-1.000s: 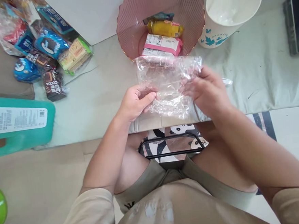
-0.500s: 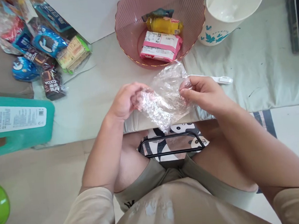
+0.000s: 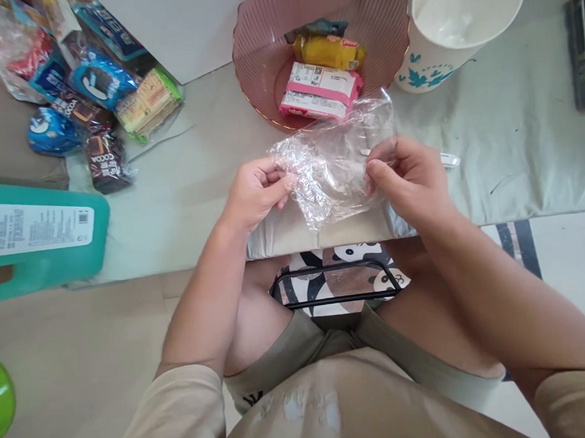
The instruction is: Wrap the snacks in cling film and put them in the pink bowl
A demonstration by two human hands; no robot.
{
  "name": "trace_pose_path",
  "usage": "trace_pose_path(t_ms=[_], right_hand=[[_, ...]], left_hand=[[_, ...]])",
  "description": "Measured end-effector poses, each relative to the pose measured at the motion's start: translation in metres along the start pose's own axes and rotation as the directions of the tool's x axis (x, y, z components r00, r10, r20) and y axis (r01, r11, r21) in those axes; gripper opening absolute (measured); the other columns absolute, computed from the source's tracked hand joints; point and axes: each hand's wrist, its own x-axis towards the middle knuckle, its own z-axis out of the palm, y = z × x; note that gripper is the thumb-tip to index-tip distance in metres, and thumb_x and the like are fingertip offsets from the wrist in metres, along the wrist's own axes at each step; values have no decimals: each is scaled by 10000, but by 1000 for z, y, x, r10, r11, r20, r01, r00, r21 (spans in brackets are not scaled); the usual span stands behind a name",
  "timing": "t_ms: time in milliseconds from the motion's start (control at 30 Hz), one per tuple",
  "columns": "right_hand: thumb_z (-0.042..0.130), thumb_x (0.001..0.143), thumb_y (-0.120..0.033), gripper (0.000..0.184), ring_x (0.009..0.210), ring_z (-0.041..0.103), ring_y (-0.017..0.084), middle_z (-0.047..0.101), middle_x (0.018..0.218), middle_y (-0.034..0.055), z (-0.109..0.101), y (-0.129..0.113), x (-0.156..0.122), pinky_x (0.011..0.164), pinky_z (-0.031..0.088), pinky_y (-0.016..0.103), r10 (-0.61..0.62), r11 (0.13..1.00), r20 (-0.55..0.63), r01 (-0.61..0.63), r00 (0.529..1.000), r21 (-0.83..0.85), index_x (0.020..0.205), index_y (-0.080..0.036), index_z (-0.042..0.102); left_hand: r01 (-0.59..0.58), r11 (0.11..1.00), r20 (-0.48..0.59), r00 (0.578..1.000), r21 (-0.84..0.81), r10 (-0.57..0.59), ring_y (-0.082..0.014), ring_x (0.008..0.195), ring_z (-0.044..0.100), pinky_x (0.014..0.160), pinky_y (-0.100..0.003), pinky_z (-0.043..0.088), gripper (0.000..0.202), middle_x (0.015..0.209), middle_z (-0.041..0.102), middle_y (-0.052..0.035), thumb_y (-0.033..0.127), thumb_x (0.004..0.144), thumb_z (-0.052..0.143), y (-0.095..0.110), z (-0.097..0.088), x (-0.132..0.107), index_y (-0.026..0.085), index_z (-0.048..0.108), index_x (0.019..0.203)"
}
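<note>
While pinched shut, both hands (image 3: 255,195) (image 3: 410,181) hold plastic wrap (image 3: 334,169) — crumpled.

Mat (image 3: 518,156), pink bowl (image 3: 261,61), white cup (image 3: 429,62), snack packets (image 3: 97,82)

"COCOA" stands on the dark brown snack packet (image 3: 104,167); the teal jug's white label (image 3: 32,227) is too small to read.

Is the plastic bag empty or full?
Empty, apparently: the clear bag, pinched between left hand and right hand, is crumpled with nothing visible inside.
</note>
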Motion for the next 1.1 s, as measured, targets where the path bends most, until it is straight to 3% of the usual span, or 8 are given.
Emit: trace_pose_path(t_ms=[167,267,333,467,567,667,900,1100], right_hand=[[734,906,-354,182,546,595,146,629,671,0,3,3,-1,539,491,336,-68,997,-53,66,996,-28,810,-253,616],[718,919,-375,175,551,601,146,642,696,2,3,5,-1,547,489,339,-75,997,-70,73,995,-36,834,-255,623],[722,913,-377,179,542,596,144,637,687,-1,3,5,-1,543,482,337,-79,996,-77,77,994,-33,831,-255,620],[734,899,-371,184,559,610,151,639,680,-1,3,0,-2,544,483,332,-48,999,-64,47,997,-18,818,-255,617],[739,898,-388,196,568,610,155,642,681,2,3,-3,-3,551,489,334,-33,999,-52,33,998,-9,816,-256,619],[740,904,-394,195,585,614,164,634,686,6,2,-4,-4,566,494,344,-29,999,-35,29,999,-14,824,-256,626],[727,920,-398,169,620,582,166,643,749,21,0,0,-4,582,503,360,-20,999,-45,18,999,-48,850,-261,657],[729,913,-389,189,586,491,137,617,756,18,-1,-3,-4,557,425,342,-49,997,-23,48,999,-54,825,-252,631]], left_hand=[[-207,970,-123,967,130,223,-12,514,436,445,-156,352,397,883,605,29,290,689,894,-20,-9,6,239,598,948],[-341,919,-69,930,198,360,-26,579,447,485,-174,375,279,958,576,1,308,742,838,-24,-10,6,225,600,861],[-374,904,-40,920,209,390,-40,599,445,493,-194,387,233,998,579,-18,324,744,810,-23,-9,5,225,630,854],[-250,940,-121,951,230,283,-74,654,484,531,-214,426,257,1039,611,-44,364,718,827,-16,-3,4,222,691,883],[-145,951,-171,966,271,196,-114,732,547,566,-225,442,239,1019,635,-67,388,721,841,-11,1,3,197,721,800],[-95,951,-201,967,296,159,-97,675,513,537,-224,405,225,935,636,-50,358,715,857,-9,3,4,186,712,723],[-44,997,-201,979,-68,30,-50,467,402,403,-213,261,396,631,509,35,456,728,884,-3,5,3,201,583,684],[1,987,-195,980,-160,-33,-32,432,426,386,-183,250,353,608,518,55,358,737,863,5,6,3,200,549,699]])
